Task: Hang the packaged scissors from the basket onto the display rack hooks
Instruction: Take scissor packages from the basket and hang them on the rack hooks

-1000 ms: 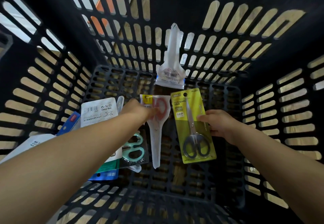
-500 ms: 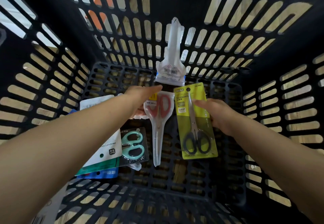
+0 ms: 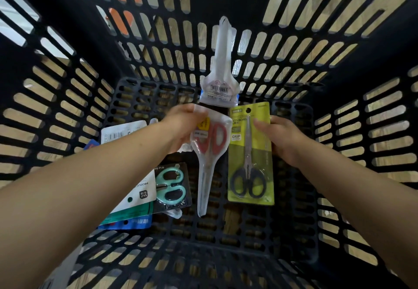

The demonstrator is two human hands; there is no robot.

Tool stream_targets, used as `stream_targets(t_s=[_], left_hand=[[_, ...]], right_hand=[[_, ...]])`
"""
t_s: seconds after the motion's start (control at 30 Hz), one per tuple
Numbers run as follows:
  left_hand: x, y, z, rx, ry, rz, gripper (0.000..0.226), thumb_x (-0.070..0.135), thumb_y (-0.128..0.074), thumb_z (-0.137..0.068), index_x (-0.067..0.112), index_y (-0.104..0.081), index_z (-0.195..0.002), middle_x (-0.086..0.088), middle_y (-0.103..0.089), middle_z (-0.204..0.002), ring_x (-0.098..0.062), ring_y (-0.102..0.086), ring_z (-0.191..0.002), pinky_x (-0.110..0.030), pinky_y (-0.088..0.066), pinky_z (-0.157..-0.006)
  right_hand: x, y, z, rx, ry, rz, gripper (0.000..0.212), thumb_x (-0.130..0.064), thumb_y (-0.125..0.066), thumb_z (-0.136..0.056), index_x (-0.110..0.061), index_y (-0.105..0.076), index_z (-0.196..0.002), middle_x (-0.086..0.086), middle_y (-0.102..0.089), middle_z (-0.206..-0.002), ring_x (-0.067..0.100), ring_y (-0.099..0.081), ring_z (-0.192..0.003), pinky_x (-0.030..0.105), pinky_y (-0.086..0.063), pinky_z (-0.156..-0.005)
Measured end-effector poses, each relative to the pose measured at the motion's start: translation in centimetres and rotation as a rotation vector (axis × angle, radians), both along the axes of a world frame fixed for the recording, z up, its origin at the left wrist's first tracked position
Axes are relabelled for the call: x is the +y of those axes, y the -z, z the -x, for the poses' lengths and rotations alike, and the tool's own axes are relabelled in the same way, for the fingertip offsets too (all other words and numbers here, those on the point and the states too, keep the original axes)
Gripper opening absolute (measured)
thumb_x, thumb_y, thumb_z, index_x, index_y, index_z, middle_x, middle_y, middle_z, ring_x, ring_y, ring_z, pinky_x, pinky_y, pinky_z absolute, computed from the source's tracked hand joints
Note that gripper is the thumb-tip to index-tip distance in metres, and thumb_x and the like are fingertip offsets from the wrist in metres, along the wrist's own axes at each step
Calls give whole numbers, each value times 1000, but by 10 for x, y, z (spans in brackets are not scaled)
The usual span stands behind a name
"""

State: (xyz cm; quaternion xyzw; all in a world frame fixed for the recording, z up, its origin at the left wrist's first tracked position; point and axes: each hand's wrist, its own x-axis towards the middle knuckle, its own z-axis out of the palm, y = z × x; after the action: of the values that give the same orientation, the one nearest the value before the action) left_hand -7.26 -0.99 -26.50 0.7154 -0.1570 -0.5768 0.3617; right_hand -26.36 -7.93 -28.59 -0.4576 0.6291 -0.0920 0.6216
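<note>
Black slotted basket [image 3: 67,98], contents: scissor packs, at least five visible.
- One red-handled pack [image 3: 209,150], mid-floor, pinched at its top by the left hand [image 3: 181,128].
- One yellow-green pack [image 3: 250,152], gripped by the right hand [image 3: 282,139].
- One clear pack [image 3: 220,80], against the far wall.
- One teal-handled pack [image 3: 172,186] and further overlapped packs, left side.

Black slatted plastic basket [image 3: 67,112] holds the packaged scissors: red-handled pair in clear pouch [image 3: 209,150], black-handled pair on yellow-green card [image 3: 250,166], teal-handled pair on dark card [image 3: 171,186], white clear-wrapped pack [image 3: 220,78] leaning on far wall.
</note>
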Motion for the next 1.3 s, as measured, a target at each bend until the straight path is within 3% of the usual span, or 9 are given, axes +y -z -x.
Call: stream_targets(t_s=[0.07,0.23,0.37,0.6,0.73,0.83,0.93,1.1,1.3], left_hand=[[1,-1,2,10,31,7,13,13,-54,-95,14,-60,-84,-6,-63,-78,-20,-62,-67,-32,-53,-67],[1,-3,-4,94,-8,39,14,14,-62,-90,6,-62,-101,-8,-66,-81,-16,-65,-61,-23,-52,-50],[1,-2,-8,120,-40,70,17,13,-63,-88,10,-64,-104,-5,-69,-82,-15,-67,-67,-29,-54,-63],[3,0,-7,135,31,32,25,10,-62,-89,12,-63,-113,-5,-69,-90,-16,-66,-71,-27,-55,-54],[5,2,-7,121,34,42,18,13,-59,-91,14,-63,-109,-5,-69,-93,-17,-66,-77,-31,-54,-62],[5,3,-7,112,2,56,11,17,-57,-93,17,-64,-101,-3,-68,-89,-16,-65,-75,-30,-52,-62],[6,-6,-9,92,7,65,10,21,-53,-95,21,-63,-100,-2,-68,-93,-17,-65,-82,-31,-53,-68],[14,-73,-9,48,-29,84,13,17,-53,-95,16,-63,-103,-3,-68,-102,-16,-64,-92,-30,-51,-87],[29,-232,-32,18,-130,145,14,14,-55,-95,10,-64,-105,-7,-66,-100,-20,-61,-93,-37,-48,-94]], right_hand=[[-1,3,3,-7,23,-13,26,-26,-58,-93,-14,-64,-115,8,-67,-113,28,-62,-105,50,-46,-99],[-3,0,4,-83,85,-131,28,-20,-50,-97,-11,-57,-123,11,-64,-118,30,-60,-109,52,-44,-99],[-2,-2,4,-140,69,-138,30,-23,-49,-98,-10,-57,-124,12,-65,-118,31,-62,-107,50,-46,-97],[2,0,3,-107,61,-85,33,-34,-58,-92,-16,-61,-119,8,-66,-116,30,-62,-107,53,-46,-97],[4,4,-2,-69,74,-38,30,-35,-56,-93,-16,-62,-116,8,-67,-113,30,-63,-103,51,-49,-92],[6,2,-9,22,77,21,30,-38,-54,-94,-18,-62,-116,4,-66,-110,25,-63,-99,38,-51,-80],[13,-13,-14,74,63,89,26,-39,-53,-94,-20,-64,-109,2,-65,-109,22,-61,-99,37,-51,-82],[24,-82,-27,29,74,140,12,-32,-53,-95,-23,-60,-98,-5,-66,-95,14,-62,-89,28,-51,-75],[18,-253,-61,-32,27,187,13,-28,-55,-95,-21,-65,-93,-10,-65,-82,8,-62,-78,26,-51,-75]])
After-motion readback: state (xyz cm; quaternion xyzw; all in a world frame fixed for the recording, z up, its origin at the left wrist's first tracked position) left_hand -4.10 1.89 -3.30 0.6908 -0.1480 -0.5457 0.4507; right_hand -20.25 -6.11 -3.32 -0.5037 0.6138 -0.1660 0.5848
